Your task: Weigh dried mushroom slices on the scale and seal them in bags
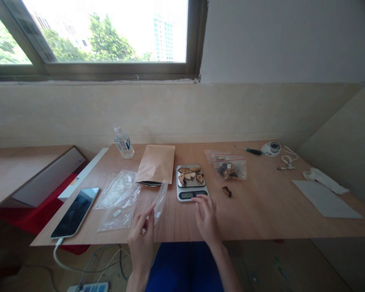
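My left hand (142, 231) pinches the edge of a clear plastic bag (160, 202) at the table's front. My right hand (206, 215) is by the lower edge of the digital scale (192, 196), its fingertips near the display; nothing shows between its fingers. Several dried brown slices (190, 176) lie on the scale's plate. One more dark dried piece (227, 191) lies on the table right of the scale. Behind it rest zip bags (230, 167) holding dried pieces. A brown paper pouch (157, 162) lies left of the scale, its opening toward me.
Flat clear bags (120, 196) and a phone (75, 212) with a cable lie at left. A water bottle (124, 144) stands behind. At right are a screwdriver (253, 151), a white camera (271, 149), a cloth (325, 180) and a white sheet (327, 200).
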Demonstrator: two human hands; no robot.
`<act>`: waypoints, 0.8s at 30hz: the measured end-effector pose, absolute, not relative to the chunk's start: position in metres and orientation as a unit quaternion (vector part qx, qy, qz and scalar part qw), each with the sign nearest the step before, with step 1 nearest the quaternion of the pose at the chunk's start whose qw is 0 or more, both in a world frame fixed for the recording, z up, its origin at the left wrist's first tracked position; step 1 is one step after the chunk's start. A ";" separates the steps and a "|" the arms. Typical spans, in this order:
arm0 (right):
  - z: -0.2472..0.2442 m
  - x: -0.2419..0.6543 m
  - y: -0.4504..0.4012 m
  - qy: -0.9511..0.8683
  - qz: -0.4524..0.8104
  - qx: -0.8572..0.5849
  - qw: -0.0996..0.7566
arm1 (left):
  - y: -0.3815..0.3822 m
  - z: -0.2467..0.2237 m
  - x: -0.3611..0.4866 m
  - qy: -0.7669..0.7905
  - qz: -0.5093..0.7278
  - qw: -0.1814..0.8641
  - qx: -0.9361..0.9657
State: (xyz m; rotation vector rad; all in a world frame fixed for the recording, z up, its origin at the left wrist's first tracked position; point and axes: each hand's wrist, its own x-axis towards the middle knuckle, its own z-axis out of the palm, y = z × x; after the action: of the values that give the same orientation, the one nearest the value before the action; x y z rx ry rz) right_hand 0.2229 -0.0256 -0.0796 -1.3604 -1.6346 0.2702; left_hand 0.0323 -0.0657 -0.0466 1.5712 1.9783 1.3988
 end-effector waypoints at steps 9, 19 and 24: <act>-0.088 0.215 -0.021 -0.646 0.166 -0.525 0.529 | -0.066 -0.064 0.031 0.615 0.382 0.076 0.685; -0.083 0.271 0.010 -0.642 0.077 -0.576 0.501 | -0.057 -0.077 0.021 0.600 0.262 0.079 0.752; -0.068 0.276 0.046 -0.678 0.041 -0.557 0.478 | -0.008 -0.070 0.003 0.645 0.343 -0.005 0.683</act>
State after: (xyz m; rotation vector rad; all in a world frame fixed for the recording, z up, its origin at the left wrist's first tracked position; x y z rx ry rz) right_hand 0.2763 0.0458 -0.0682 -1.3589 -1.6561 0.1000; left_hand 0.0034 -0.0081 -0.0697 2.1526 2.0320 1.0808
